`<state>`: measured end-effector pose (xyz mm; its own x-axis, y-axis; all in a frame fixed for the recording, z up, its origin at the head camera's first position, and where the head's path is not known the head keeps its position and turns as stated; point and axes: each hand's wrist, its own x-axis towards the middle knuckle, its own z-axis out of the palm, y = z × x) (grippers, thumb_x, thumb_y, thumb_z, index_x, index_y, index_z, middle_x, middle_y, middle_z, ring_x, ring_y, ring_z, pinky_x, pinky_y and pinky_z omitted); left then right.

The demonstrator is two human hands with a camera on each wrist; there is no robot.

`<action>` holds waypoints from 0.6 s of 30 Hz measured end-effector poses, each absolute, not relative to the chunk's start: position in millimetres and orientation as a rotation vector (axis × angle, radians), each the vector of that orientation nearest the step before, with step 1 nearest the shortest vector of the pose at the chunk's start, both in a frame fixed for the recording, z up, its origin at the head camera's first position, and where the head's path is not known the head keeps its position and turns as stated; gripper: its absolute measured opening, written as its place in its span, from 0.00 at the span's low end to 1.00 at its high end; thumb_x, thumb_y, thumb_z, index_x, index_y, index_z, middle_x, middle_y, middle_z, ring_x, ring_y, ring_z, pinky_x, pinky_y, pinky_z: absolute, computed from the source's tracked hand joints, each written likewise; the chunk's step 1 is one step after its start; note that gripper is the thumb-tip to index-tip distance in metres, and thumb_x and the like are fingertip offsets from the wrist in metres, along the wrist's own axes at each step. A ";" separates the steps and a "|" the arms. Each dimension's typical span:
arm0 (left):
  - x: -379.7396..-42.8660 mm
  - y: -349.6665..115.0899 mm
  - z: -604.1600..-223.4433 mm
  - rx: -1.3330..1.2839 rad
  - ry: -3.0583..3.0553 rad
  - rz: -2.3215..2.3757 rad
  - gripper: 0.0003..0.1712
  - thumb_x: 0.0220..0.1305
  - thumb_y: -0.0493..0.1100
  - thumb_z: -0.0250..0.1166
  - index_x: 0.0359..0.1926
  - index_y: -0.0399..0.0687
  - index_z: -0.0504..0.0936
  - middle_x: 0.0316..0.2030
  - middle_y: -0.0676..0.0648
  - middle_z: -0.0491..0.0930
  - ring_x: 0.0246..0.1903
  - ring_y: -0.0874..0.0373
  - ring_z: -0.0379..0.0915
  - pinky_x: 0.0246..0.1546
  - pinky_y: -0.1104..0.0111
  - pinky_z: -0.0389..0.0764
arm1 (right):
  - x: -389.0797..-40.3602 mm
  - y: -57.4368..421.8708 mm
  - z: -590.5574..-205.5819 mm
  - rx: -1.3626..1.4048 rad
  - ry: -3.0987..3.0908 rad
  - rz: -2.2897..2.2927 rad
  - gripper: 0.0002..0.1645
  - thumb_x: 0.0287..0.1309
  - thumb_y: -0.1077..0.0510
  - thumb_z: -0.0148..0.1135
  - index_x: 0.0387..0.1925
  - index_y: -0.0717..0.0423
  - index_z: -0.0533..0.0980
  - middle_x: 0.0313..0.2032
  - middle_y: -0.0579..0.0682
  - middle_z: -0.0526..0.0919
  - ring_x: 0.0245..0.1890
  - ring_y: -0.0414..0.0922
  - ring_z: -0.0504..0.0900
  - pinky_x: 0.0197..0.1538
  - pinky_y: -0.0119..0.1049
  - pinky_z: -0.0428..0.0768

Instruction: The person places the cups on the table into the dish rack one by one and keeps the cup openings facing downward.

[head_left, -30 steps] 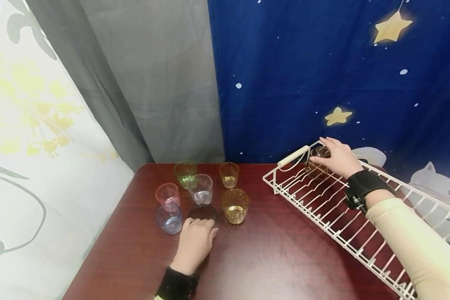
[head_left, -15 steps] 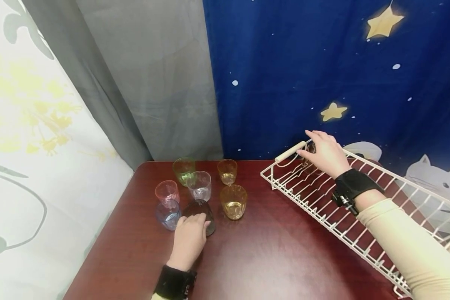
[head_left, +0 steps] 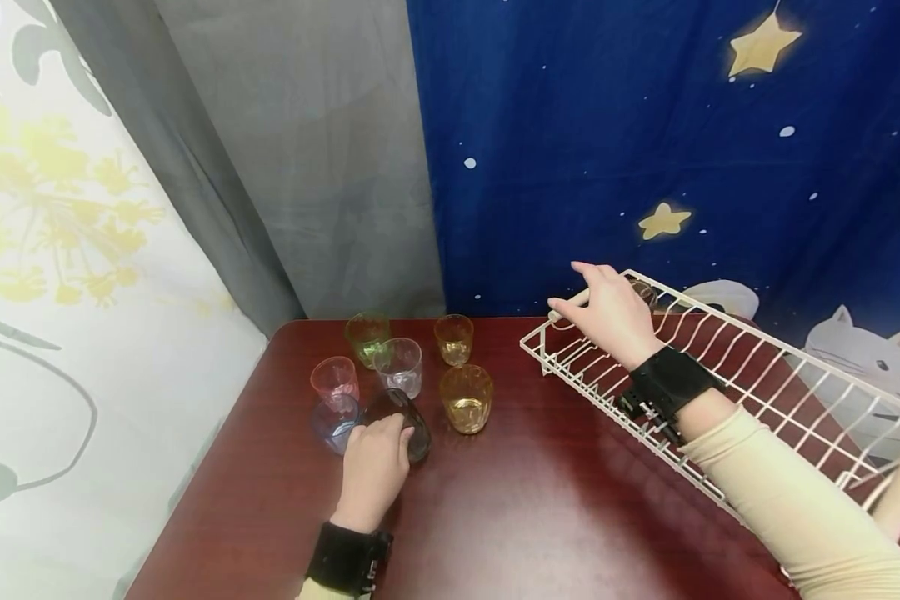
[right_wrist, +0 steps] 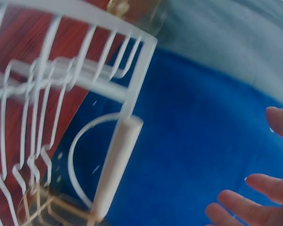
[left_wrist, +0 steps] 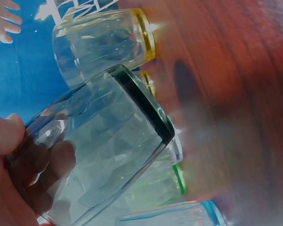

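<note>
My left hand (head_left: 375,471) grips a dark grey tinted glass (left_wrist: 118,136) by its rim end; the glass is tilted over the table. Close to it stand a blue glass (head_left: 337,422), a pink glass (head_left: 335,379) and a clear glass (head_left: 402,367). My right hand (head_left: 610,312), fingers spread and holding nothing, is over the left end of a white wire rack (right_wrist: 138,80), near its pale handle (right_wrist: 117,169). A brown glass (head_left: 643,292) sits in the rack's back left corner, partly hidden behind the right hand.
A green glass (head_left: 367,337), a small yellow glass (head_left: 454,340) and a larger yellow glass (head_left: 467,402) also stand on the red-brown table (head_left: 540,500). Grey and blue curtains (head_left: 540,167) hang right behind the table's back edge.
My right hand has come off the brown glass and moved left, leaving that glass in the rack. My left hand has lifted and tilted the dark glass, drawing it slightly nearer.
</note>
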<state>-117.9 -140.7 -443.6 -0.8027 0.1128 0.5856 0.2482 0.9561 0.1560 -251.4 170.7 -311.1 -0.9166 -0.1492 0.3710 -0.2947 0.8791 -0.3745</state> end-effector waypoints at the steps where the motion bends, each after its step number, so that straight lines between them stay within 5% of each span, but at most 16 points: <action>1: -117.6 -140.8 -442.0 -0.246 -2.506 -0.306 0.07 0.58 0.43 0.60 0.27 0.46 0.74 0.20 0.49 0.76 0.25 0.52 0.75 0.28 0.65 0.65 | -248.4 166.7 -309.9 0.325 -2.725 0.640 0.47 0.48 0.30 0.55 0.62 0.54 0.62 0.52 0.57 0.74 0.59 0.55 0.65 0.51 0.55 0.67; 9: -113.8 -138.6 -432.0 -0.151 -2.410 -0.434 0.08 0.60 0.42 0.59 0.30 0.41 0.75 0.22 0.45 0.77 0.27 0.49 0.76 0.30 0.62 0.65 | -224.7 143.4 -312.0 0.409 -2.799 0.929 0.45 0.50 0.31 0.54 0.62 0.54 0.63 0.46 0.55 0.80 0.45 0.50 0.79 0.47 0.48 0.72; 18: -117.1 -132.7 -421.4 -0.164 -2.201 -0.558 0.07 0.61 0.41 0.57 0.29 0.41 0.72 0.22 0.46 0.74 0.24 0.50 0.72 0.31 0.63 0.64 | -196.2 124.3 -329.7 0.482 -2.823 1.309 0.37 0.53 0.36 0.56 0.59 0.52 0.66 0.42 0.51 0.82 0.37 0.44 0.81 0.40 0.39 0.76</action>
